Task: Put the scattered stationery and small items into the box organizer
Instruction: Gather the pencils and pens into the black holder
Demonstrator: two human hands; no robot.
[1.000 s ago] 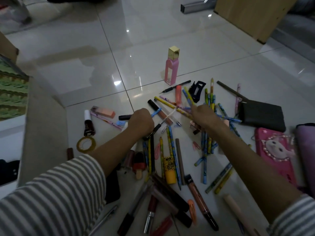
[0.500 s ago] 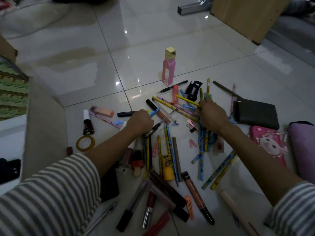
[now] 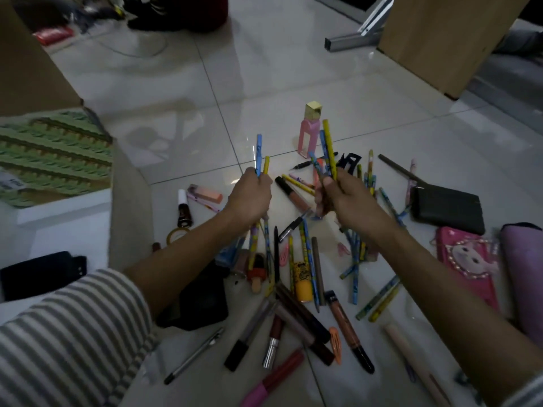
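Pencils, pens, lip glosses and hair clips lie scattered on the white tiled floor (image 3: 293,83). My left hand (image 3: 249,195) is lifted above the pile, shut on a blue and a yellow pencil (image 3: 261,155) held upright. My right hand (image 3: 340,195) is raised beside it, shut on a bunch of several yellow and blue pencils (image 3: 327,148). A pink bottle with a gold cap (image 3: 308,133) stands just behind them. The box organizer (image 3: 53,160), with a green patterned side, sits at the left edge.
A dark wallet (image 3: 449,210), a pink cat pouch (image 3: 467,265) and a purple case (image 3: 526,274) lie to the right. A black pouch (image 3: 197,301) sits under my left forearm. A tape roll (image 3: 176,235) and nail polish (image 3: 183,212) lie left of the pile. Wooden furniture (image 3: 440,39) stands behind.
Both hands have risen off the floor, each now holding pencils upright. The camera has tilted up, showing more of the room.
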